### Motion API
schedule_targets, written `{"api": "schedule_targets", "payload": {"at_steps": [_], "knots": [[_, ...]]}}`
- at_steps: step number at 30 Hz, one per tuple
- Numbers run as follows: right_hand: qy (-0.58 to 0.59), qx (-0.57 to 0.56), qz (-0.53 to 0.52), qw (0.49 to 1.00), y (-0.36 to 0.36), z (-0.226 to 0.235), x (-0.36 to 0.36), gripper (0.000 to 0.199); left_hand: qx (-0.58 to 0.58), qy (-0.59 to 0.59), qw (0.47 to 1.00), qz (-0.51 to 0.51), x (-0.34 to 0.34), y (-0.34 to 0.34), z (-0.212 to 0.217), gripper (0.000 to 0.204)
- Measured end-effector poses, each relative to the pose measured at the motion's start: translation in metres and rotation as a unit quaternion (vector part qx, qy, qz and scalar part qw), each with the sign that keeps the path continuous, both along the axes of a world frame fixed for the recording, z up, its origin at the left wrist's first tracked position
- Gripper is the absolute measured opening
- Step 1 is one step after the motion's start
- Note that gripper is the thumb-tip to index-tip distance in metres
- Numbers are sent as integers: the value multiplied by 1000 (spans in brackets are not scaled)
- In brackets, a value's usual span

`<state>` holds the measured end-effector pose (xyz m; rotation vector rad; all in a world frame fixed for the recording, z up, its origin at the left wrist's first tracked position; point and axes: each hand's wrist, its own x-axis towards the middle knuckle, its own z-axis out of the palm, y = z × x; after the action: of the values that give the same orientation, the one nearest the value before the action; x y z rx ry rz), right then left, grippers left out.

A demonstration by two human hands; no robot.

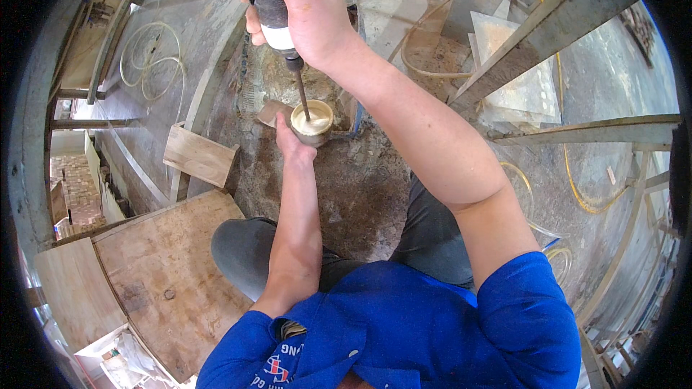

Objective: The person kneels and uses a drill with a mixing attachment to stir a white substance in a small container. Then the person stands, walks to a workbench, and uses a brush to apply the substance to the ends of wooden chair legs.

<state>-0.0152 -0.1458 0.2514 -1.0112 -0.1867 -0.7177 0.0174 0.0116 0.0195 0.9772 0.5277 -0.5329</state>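
A dark drill with a white band is gripped in my right hand, held high with its chuck downward. From the chuck a thin metal rod runs down into a small tub. Creamy, pale liquid fills part of the tub, and the rod's lower end is hidden in it. My left hand is wrapped round the tub's near left side; some of its fingers are hidden. Beside the tub, on its left, is a small brownish flat piece.
A wooden block and a large wooden board are on the left. Metal beams stand at the right, with pale stained sheets near them. A yellow hose curls over the floor at right; a pale hose lies coiled far left.
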Motion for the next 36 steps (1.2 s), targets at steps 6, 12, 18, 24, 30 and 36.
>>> {"api": "schedule_targets", "payload": {"at_steps": [6,12,18,24,30,36], "knots": [[0,10,9,1000,0,-2,1,58,-7,8,1000,4,2,0,-7,52],[-2,-3,1,1000,-1,-3,1,60,15,30,999,-11,0,-2,-3,50],[-11,-2,-1,1000,-1,-3,1,59,16,37,999,-29,-4,-5,4,47],[-2,-14,-2,1000,-3,-5,1,58,3,34,999,-35,-2,-4,0,44],[1,-17,-18,1000,-2,-4,0,57,-2,34,999,-36,-1,-4,-3,44],[1,-14,-15,1000,-4,-4,-1,56,-16,38,998,-37,-4,-7,3,45]]}}
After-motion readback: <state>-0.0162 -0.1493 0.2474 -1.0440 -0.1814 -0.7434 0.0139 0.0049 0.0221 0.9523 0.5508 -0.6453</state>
